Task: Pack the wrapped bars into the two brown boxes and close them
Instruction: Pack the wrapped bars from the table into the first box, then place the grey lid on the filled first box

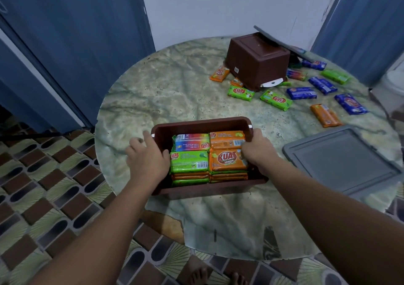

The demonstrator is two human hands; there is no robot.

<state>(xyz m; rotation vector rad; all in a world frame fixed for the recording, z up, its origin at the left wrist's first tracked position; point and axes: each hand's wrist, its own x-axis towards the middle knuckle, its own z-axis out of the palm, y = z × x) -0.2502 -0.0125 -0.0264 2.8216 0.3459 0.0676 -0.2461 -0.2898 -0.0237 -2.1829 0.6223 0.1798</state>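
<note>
Both hands, left [147, 157] and right [257, 151], grip the brown box [201, 125] rims; bars [227, 159] read "KUAT".

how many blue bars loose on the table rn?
4 in view, all at the table's far right: one by the overturned brown box, one right of that, one nearer the middle, one nearest the edge. More may be hidden under the box.

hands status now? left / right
Left hand: grips the left wall of the near brown box.
Right hand: grips its right wall.
</note>
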